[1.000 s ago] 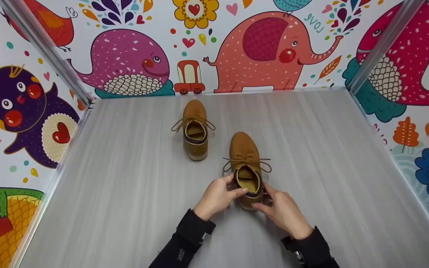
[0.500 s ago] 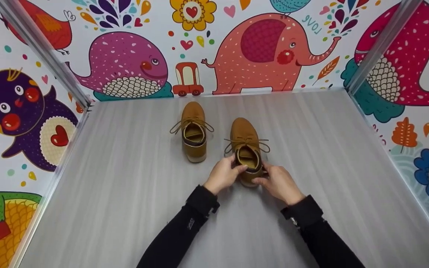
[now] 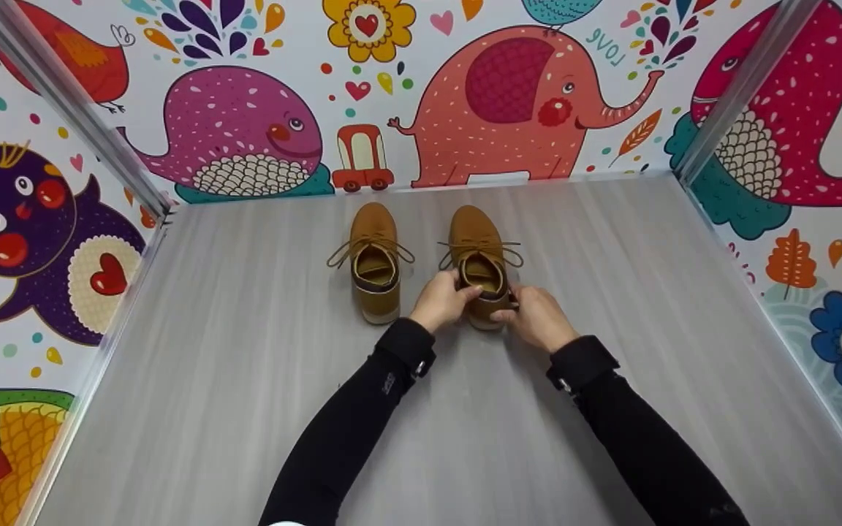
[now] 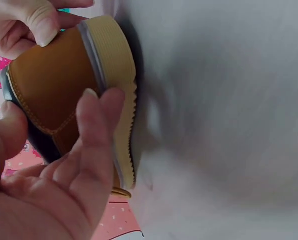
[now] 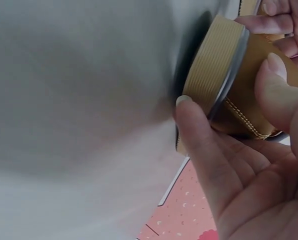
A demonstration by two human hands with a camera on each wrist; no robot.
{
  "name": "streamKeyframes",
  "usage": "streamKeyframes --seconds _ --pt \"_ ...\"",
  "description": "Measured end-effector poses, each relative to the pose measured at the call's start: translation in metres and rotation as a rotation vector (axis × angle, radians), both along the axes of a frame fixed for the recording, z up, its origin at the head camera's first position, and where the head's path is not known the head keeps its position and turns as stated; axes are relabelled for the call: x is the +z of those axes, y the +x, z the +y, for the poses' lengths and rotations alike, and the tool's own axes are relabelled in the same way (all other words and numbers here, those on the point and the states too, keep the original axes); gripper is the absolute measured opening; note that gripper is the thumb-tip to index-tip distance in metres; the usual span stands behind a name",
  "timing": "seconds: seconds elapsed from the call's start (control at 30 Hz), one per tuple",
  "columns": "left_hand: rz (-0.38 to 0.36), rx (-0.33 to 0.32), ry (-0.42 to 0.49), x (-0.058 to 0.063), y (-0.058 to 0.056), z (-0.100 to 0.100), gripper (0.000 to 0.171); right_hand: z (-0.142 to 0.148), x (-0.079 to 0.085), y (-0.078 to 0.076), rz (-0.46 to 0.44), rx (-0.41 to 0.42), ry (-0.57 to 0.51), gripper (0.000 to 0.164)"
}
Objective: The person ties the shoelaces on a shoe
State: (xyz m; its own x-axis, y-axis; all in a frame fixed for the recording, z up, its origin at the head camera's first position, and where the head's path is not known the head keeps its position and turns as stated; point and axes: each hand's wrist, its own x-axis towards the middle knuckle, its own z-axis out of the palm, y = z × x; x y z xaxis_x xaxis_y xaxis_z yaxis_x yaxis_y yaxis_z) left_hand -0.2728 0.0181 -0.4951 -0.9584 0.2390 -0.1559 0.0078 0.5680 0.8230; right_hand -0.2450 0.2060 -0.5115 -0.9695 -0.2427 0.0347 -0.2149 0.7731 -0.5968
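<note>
A tan lace-up shoe (image 3: 473, 228) stands on the floor, toe toward the back wall, its brown laces tied in a bow. My left hand (image 3: 441, 303) grips its heel part from the left, thumb over the dark collar. From the right, my right hand (image 3: 541, 319) holds the same heel, its thumb on the back of the shoe. The left wrist view shows fingers (image 4: 96, 120) along the shoe's side and pale sole. In the right wrist view a fingertip touches the ridged sole (image 5: 216, 62). A matching shoe (image 3: 378, 299) stands to the left, untouched, roughly level with the held one.
The grey wood-patterned floor (image 3: 245, 380) is bounded by white panels printed with cartoon animals, among them an elephant (image 3: 501, 109) at the back. Metal strips (image 3: 114, 307) run along the floor's sides. Both shoe toes lie close to the back panel.
Both hands have slid the right-hand shoe forward across the floor, from behind the other shoe to beside it. The left-hand shoe has stayed in place; the head view has shifted slightly.
</note>
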Motion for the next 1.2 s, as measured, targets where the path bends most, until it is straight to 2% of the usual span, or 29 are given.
streamKeyframes --seconds 0.1,0.33,0.57,0.73,0.83,0.97,1.07,1.13,1.2 --pt "-0.02 0.021 -0.008 0.003 -0.007 0.001 0.026 -0.001 0.001 -0.007 0.001 -0.007 0.021 0.033" --pt "-0.045 0.045 0.009 0.004 -0.018 0.001 0.028 -0.004 0.003 -0.018 -0.024 -0.004 0.023 0.035" --pt "-0.07 0.06 0.037 0.003 -0.018 0.003 0.026 -0.004 -0.001 -0.02 -0.033 -0.023 0.014 0.034" --pt "-0.034 0.047 0.017 0.002 -0.018 0.005 0.027 -0.001 0.0 -0.019 -0.03 -0.022 0.017 0.035" --pt "-0.007 0.028 -0.009 0.002 -0.016 0.005 0.029 0.003 0.002 -0.017 -0.033 -0.01 0.035 0.044" --pt "0.021 0.008 -0.066 0.006 -0.007 -0.001 0.047 0.011 0.007 -0.007 -0.051 -0.009 0.054 0.062" --pt "0.086 -0.004 -0.087 0.012 0.009 -0.014 0.06 0.018 0.009 0.006 -0.053 -0.016 0.038 0.067" --pt "0.184 -0.008 -0.069 0.016 0.023 -0.026 0.06 0.024 0.01 0.016 -0.047 -0.021 0.017 0.068" --pt "0.326 -0.016 -0.058 0.02 0.038 -0.041 0.056 0.031 0.01 0.028 -0.033 -0.022 0.0 0.069"
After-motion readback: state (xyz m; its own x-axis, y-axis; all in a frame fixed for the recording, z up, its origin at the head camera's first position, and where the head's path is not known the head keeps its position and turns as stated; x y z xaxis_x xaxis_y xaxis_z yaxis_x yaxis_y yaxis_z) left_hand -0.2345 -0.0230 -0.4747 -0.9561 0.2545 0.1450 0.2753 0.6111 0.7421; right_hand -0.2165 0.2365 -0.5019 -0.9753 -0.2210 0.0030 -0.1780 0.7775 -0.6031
